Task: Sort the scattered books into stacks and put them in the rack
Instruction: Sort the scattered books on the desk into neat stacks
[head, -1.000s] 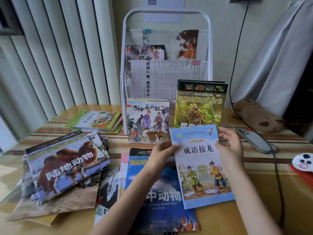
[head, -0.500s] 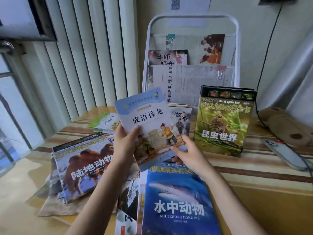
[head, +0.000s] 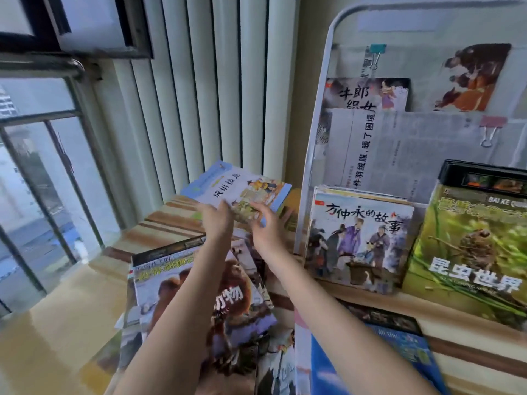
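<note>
- Change noted: the light-blue book point(head: 236, 192), held low at the table's near centre a second ago, has been carried up and away to the far left, about eleven o'clock from the loose pile.
- Left hand point(head: 216, 220) grips its near edge; right hand point(head: 265, 223) has fingers at its lower right corner, whether pinching cannot be told.
- Judgement: it is bound for a stack left of the rack point(head: 319, 115), not the rack itself; sorting is mid-course.
- Rack contents: clipped newspapers in the upper pockets, a storybook point(head: 358, 238) and a green insect book point(head: 467, 243) propped at its foot.
- Camel book point(head: 182, 283) tops the unsorted pile at six o'clock.
</note>
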Tool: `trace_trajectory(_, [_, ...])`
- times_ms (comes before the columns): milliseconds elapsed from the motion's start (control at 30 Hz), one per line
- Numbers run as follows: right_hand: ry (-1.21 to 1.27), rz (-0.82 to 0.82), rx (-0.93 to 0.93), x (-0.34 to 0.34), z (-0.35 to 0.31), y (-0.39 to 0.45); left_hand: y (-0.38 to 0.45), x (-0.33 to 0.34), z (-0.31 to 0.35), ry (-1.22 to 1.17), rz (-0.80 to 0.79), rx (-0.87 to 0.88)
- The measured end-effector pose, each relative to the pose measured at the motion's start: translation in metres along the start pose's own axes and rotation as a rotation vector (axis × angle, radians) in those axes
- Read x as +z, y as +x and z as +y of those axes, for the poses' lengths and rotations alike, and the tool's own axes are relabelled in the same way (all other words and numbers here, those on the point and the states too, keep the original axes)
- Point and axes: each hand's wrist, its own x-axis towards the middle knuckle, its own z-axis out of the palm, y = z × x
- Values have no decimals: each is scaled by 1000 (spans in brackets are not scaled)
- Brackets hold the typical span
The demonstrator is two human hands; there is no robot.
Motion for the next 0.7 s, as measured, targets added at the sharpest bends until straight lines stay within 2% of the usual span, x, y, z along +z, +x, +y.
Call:
trace_trajectory(67, [-208, -27, 39, 3, 12, 19, 15, -1, -21, 374, -33, 118])
trace_trajectory(167, [-778, -124, 16, 4, 30, 30, 24, 0, -44, 904, -148, 79])
trace_trajectory(267, [-1030, -114, -18, 7, 27, 33, 16, 7, -45, 1023, -184, -18])
trace_trajectory(333, [-1037, -129, -23, 4, 20, 26, 8, 7, -40, 1072, -133, 64])
trace_trajectory(467, [-884, -81, -133, -19, 13, -22, -7, -3, -30, 1053, -103, 467])
trace_trajectory(533, [-793, -93, -147, -41, 12, -49, -22, -13, -25, 1075, -112, 551])
trace_trajectory(600, [-776, -63, -118, -72, 11, -73, -38, -30, -23, 1164, -123, 515])
trace_trajectory(700, [-814, -81, -104, -117, 8, -108, -63, -68, -26, 1258, -137, 265])
